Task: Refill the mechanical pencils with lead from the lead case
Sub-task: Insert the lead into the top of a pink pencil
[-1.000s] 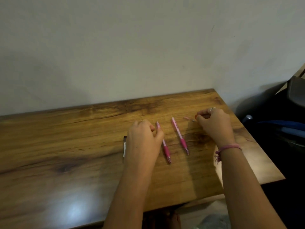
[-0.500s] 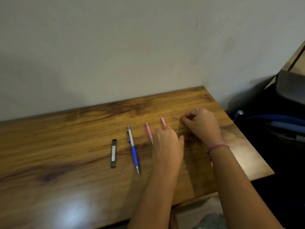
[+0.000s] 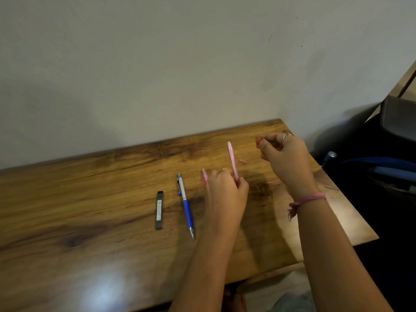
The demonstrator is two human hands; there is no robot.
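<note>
**Pink pencil raised over wooden desk**

Wood-grain desk [image 3: 90, 210] is seen from above, set against a pale wall [image 3: 157, 64]. A pink mechanical pencil [image 3: 232, 159] is gripped at its lower end by the left hand [image 3: 226, 195], fingers curled round it, and is held near upright above the desk's right half. A second pink pencil [image 3: 204, 176] is largely hidden behind that hand, only its far end showing. The right hand [image 3: 286, 158], near the far right corner, is lifted off the surface with thumb and forefinger pinched together; whether anything small is held between them cannot be told. A tiny pink piece [image 3: 242, 161] is left on the desk between the two hands. A blue mechanical pencil [image 3: 185, 204] lies flat just left of the left hand, and the dark lead case [image 3: 159, 210] lies beside it, further left, toward the middle of the desk. A pink thread bracelet [image 3: 306, 200] is worn on the right wrist.
</note>
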